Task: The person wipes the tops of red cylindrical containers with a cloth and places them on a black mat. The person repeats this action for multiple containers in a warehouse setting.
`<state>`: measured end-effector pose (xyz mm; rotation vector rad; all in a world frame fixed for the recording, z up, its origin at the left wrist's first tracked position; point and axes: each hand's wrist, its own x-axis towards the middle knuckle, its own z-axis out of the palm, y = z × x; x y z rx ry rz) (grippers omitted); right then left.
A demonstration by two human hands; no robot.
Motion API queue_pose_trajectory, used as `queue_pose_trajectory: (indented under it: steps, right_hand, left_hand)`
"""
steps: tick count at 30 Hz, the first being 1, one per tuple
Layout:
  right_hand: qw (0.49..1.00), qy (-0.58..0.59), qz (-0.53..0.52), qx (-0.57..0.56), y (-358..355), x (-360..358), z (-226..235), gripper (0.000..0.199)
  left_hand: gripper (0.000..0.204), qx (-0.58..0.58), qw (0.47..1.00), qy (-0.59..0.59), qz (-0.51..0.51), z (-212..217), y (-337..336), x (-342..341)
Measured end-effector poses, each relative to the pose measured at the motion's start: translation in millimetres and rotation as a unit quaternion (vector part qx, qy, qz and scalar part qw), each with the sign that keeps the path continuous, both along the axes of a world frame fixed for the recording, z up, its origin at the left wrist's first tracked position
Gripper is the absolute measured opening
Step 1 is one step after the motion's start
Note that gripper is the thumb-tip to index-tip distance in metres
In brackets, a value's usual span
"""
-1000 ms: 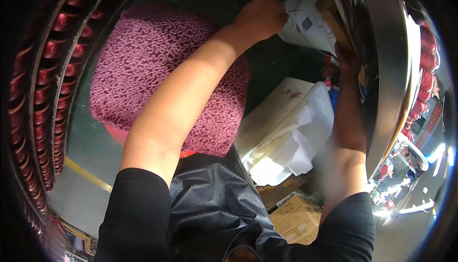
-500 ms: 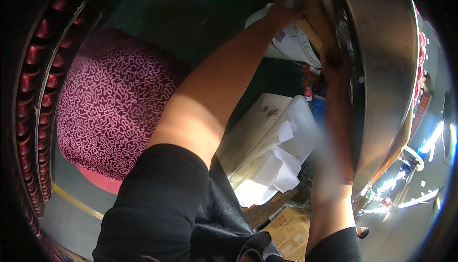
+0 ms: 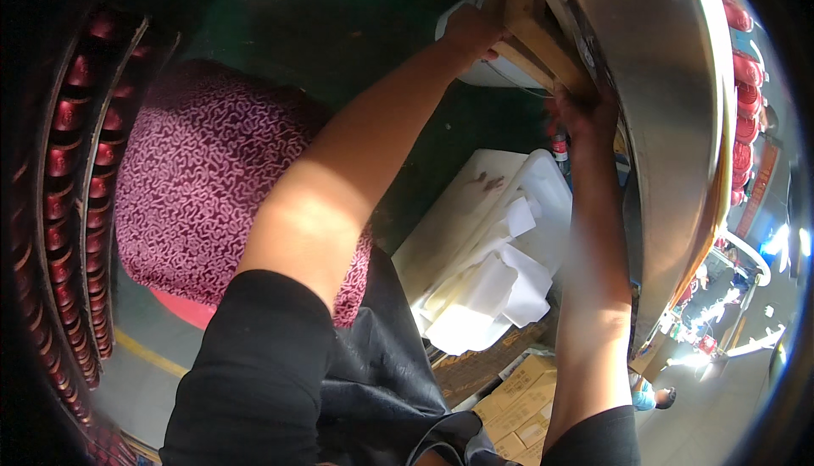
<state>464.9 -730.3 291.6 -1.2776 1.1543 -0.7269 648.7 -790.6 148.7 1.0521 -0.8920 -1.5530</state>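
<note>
At the upper right, both my arms reach up to a wooden frame beside a large curved metal panel. My left hand is closed on the frame's left end, its fingers partly in shadow. Lower down, my right hand grips the near end of the same frame, close to the panel's edge. The frame is made of brown bars and is tilted. A white rounded container shows behind it, partly covered.
A white bin with white sheets stands below, between my arms. Near my right forearm are a small red-labelled bottle and cardboard boxes. A purple patterned cover lies left, beside racks of red shiny pieces. A person is far right.
My left hand has moved left and slightly down, and the wooden frame shows more clearly between my hands. My right hand has shifted slightly left. The whole view has shifted a little.
</note>
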Motion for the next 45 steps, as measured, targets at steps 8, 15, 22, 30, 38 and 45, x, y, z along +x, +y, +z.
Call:
queue_pose_trajectory:
  steps: [8,15,22,30,38,45]
  right_hand:
    - [0.876,-0.342,-0.325,0.105,37.8,35.4,-12.8,0.051]
    - [0.801,-0.398,-0.436,0.100,38.2,54.2,-28.9,0.053]
    - [0.779,-0.491,-0.380,0.087,38.1,45.3,-22.6,0.048]
    - [0.749,-0.483,-0.442,0.100,80.5,48.2,-27.0,0.042]
    - [0.717,-0.477,-0.496,0.110,145.3,67.3,-32.1,0.037]
    - [0.700,-0.511,-0.492,0.082,242.5,105.5,-36.5,0.046]
  left_hand:
    - [0.037,0.214,0.972,-0.013,-0.091,43.7,61.5,53.9]
    - [0.051,0.089,0.993,0.071,-0.014,7.3,52.7,37.8]
    - [0.039,0.109,0.985,0.137,-0.007,13.1,65.1,43.2]
    - [0.035,0.163,0.983,0.077,0.028,50.7,72.3,159.9]
    - [0.031,0.209,0.976,0.012,0.066,100.8,89.3,281.3]
    - [0.027,0.262,0.963,0.005,0.058,117.8,138.4,312.7]
